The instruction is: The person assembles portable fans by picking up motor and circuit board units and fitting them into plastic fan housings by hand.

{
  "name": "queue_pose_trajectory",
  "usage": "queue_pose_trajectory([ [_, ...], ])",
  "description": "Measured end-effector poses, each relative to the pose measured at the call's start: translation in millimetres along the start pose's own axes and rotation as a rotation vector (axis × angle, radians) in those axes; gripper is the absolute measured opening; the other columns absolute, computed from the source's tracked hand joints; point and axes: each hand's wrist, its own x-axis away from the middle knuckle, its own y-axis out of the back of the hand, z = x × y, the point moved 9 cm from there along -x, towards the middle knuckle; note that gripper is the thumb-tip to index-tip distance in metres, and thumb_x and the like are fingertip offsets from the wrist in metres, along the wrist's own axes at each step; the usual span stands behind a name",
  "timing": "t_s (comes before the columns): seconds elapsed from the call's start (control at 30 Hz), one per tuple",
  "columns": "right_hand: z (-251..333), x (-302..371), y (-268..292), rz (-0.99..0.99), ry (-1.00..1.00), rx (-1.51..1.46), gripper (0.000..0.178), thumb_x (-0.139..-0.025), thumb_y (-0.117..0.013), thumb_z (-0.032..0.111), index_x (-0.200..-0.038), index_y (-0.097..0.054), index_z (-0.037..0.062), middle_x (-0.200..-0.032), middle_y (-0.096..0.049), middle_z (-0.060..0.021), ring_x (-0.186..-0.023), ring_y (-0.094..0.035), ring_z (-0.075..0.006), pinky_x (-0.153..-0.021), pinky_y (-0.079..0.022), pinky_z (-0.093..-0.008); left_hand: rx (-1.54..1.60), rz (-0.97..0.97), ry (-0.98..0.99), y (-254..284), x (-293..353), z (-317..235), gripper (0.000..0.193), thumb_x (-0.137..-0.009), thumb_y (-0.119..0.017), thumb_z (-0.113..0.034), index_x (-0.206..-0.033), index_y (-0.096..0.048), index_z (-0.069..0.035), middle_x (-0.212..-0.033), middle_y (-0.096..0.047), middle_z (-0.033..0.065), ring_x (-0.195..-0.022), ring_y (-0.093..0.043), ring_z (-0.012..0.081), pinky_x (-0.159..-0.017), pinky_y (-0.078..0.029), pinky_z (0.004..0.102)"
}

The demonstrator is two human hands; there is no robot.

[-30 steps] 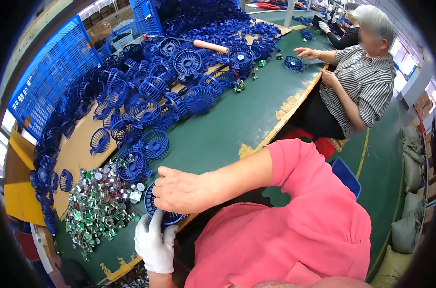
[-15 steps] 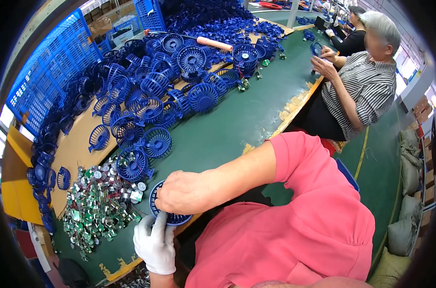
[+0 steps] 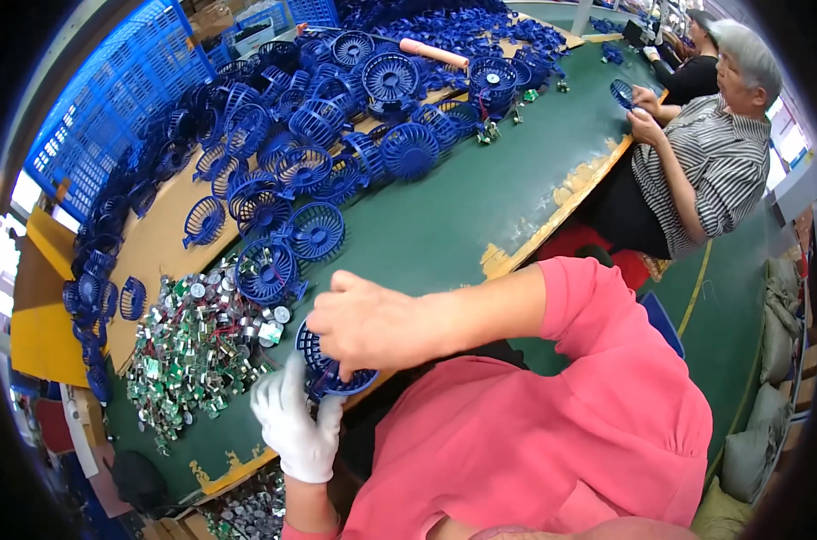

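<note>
A round blue slatted plastic fan housing (image 3: pixel 316 362) is at the table's front edge, partly covered by my hands. My left hand (image 3: pixel 296 425), in a white glove, grips its near left rim, fingers and thumb apart around the edge. Bare and curled, my right hand (image 3: pixel 372 322) is over the housing, with a finger reaching down inside. Whatever its fingertips pinch is hidden. Just left of the housing lies a heap of small motors with green circuit boards (image 3: pixel 188 360). Another blue housing (image 3: pixel 266 272) rests beyond my hands, beside that heap.
Many blue housings (image 3: pixel 305 171) are piled along the far side on brown board (image 3: pixel 161 247). Behind them stands a blue crate (image 3: pixel 111 108). An orange-pink handle (image 3: pixel 433 52) lies across the pile. On the right, a co-worker in a striped shirt (image 3: pixel 710 166) holds a blue part (image 3: pixel 622 94).
My right hand has lifted and shifted, so more of the housing's inside shows. My left thumb and fingers have spread wider at its rim. The whole view has shifted slightly.
</note>
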Motion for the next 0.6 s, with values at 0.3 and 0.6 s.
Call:
queue_pose_trajectory([
  [0.3,-24.0,100.9,-49.4,-0.194,-0.521,-0.368,0.125,-0.057,-0.084,0.048,-0.146,-0.013,-0.0022,-0.137,-0.039,-0.0242,-0.126,-0.040,-0.0391,-0.104,-0.033,-0.0460,0.369,0.233,0.359,-37.1,-6.9,18.6,0.092,-0.067,-0.077,-0.028,-0.140,-0.030,0.001,-0.106,-0.063,0.0226,-0.092,-0.063,0.0389,-0.081,-0.049,0.0408],
  [0.6,-108.0,180.4,8.2,-0.440,-0.783,-0.332,0.105,-0.056,-0.087,0.034,-0.138,-0.032,-0.0022,-0.132,-0.046,-0.0247,-0.121,-0.047,-0.0381,-0.103,-0.037,-0.0423,0.823,0.237,0.372,-89.5,-48.0,-17.0,0.095,-0.070,-0.076,-0.033,-0.142,-0.026,0.004,-0.121,-0.057,0.0230,-0.108,-0.060,0.0314,-0.094,-0.046,0.0382],
])
